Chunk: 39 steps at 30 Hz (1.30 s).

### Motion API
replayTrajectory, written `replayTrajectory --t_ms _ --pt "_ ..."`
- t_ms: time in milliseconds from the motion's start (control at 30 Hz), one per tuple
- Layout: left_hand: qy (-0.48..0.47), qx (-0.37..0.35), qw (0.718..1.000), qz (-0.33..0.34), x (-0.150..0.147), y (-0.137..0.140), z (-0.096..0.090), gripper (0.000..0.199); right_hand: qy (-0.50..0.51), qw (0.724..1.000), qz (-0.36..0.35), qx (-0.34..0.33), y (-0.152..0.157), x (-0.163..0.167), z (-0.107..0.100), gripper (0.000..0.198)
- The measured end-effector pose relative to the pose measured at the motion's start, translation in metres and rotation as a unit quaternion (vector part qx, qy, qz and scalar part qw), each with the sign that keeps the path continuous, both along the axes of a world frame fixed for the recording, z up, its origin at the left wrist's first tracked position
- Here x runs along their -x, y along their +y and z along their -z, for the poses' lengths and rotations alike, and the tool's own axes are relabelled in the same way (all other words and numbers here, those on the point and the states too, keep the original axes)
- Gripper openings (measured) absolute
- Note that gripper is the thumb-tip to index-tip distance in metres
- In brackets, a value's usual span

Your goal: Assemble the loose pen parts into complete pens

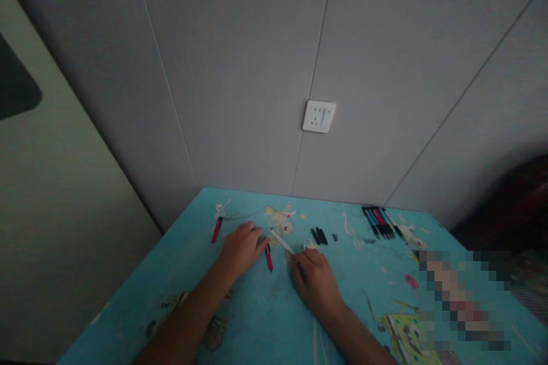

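My right hand (314, 279) is closed, with its fingertips at the near end of a thin white pen tube (280, 239) that slants up and left over the table. My left hand (243, 245) rests palm down to the left, thumb stretched out and apart from the fingers. By the thumb tip lies a red pen barrel (269, 259); whether the thumb touches it I cannot tell. Another red piece with a dark end (217, 230) lies left of my left hand. Beyond my right hand are several short black pen caps (319, 235) and a small dark piece (335, 237).
A row of several pens (380, 222), black, blue, red and white, lies at the back right. The table (257, 308) has a turquoise cartoon cover and stands against a grey wall with a white socket (319, 116). A pixelated patch (462, 302) hides something at the right.
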<state>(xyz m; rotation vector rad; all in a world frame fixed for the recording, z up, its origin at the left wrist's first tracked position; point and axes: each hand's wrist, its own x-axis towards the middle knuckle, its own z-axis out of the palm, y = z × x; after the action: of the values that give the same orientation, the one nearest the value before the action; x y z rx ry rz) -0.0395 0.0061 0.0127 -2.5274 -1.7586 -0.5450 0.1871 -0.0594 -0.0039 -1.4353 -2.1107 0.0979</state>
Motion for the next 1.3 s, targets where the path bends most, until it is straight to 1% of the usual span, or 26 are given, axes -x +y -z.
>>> replayTrajectory --t_ms 67,233,300,367,433,533,600,667,733,800,833,900,1000,1100,1167,1233,1300 --pt "-0.004 0.012 1.000 0.009 -0.002 -0.002 0.000 0.030 0.008 1.000 0.026 -0.011 0.004 -0.017 -0.001 0.019" --pt "-0.014 0.042 0.999 0.002 -0.009 -0.005 0.002 0.025 -0.008 0.988 0.151 -0.020 0.024 -0.081 0.001 0.026" --pt "-0.007 0.045 0.999 -0.005 -0.011 -0.006 0.002 0.025 -0.021 0.983 0.180 -0.014 0.029 -0.102 0.004 0.027" --pt "0.000 0.051 0.999 -0.012 -0.014 -0.008 0.003 0.023 -0.032 0.980 0.197 -0.009 0.032 -0.115 0.007 0.027" --pt "0.000 0.061 0.998 -0.015 -0.015 -0.009 0.003 0.020 -0.039 0.978 0.204 -0.008 0.032 -0.118 0.009 0.027" --pt "-0.022 0.073 0.997 -0.005 -0.015 -0.008 0.004 0.014 -0.047 0.979 0.198 -0.008 0.033 -0.113 0.011 0.026" --pt "-0.062 0.074 0.995 0.014 -0.016 -0.007 0.004 0.013 -0.053 0.980 0.193 -0.006 0.033 -0.108 0.011 0.025" --pt "-0.128 0.068 0.988 0.043 -0.018 -0.006 0.003 0.015 -0.056 0.979 0.194 -0.004 0.032 -0.106 0.010 0.025" --pt "-0.203 0.044 0.975 0.073 -0.020 -0.007 -0.001 0.019 -0.059 0.978 0.202 -0.007 0.031 -0.107 0.008 0.025" --pt "-0.249 -0.002 0.964 0.093 -0.022 -0.008 -0.004 0.023 -0.064 0.975 0.213 -0.010 0.030 -0.109 0.007 0.025" --pt "-0.254 -0.032 0.961 0.102 -0.023 -0.010 -0.006 0.024 -0.066 0.973 0.219 -0.010 0.030 -0.110 0.006 0.025" --pt "-0.232 -0.086 0.960 0.133 -0.024 -0.012 -0.008 0.024 -0.070 0.971 0.230 -0.006 0.031 -0.112 0.006 0.026" --pt "-0.198 -0.123 0.957 0.175 -0.024 -0.014 -0.007 0.024 -0.077 0.966 0.248 0.000 0.032 -0.117 0.006 0.026" --pt "-0.202 -0.127 0.955 0.175 -0.024 -0.014 -0.004 0.027 -0.083 0.958 0.274 -0.013 0.031 -0.130 0.003 0.028" --pt "-0.208 -0.118 0.957 0.164 -0.024 -0.014 -0.003 0.026 -0.081 0.950 0.300 -0.031 0.030 -0.139 -0.001 0.030" --pt "-0.228 -0.100 0.959 0.137 -0.024 -0.015 -0.003 0.025 -0.070 0.948 0.309 -0.036 0.030 -0.144 -0.004 0.032" --pt "-0.277 -0.072 0.953 0.097 -0.025 -0.015 -0.003 0.024 -0.058 0.956 0.287 -0.023 0.031 -0.141 -0.003 0.032"
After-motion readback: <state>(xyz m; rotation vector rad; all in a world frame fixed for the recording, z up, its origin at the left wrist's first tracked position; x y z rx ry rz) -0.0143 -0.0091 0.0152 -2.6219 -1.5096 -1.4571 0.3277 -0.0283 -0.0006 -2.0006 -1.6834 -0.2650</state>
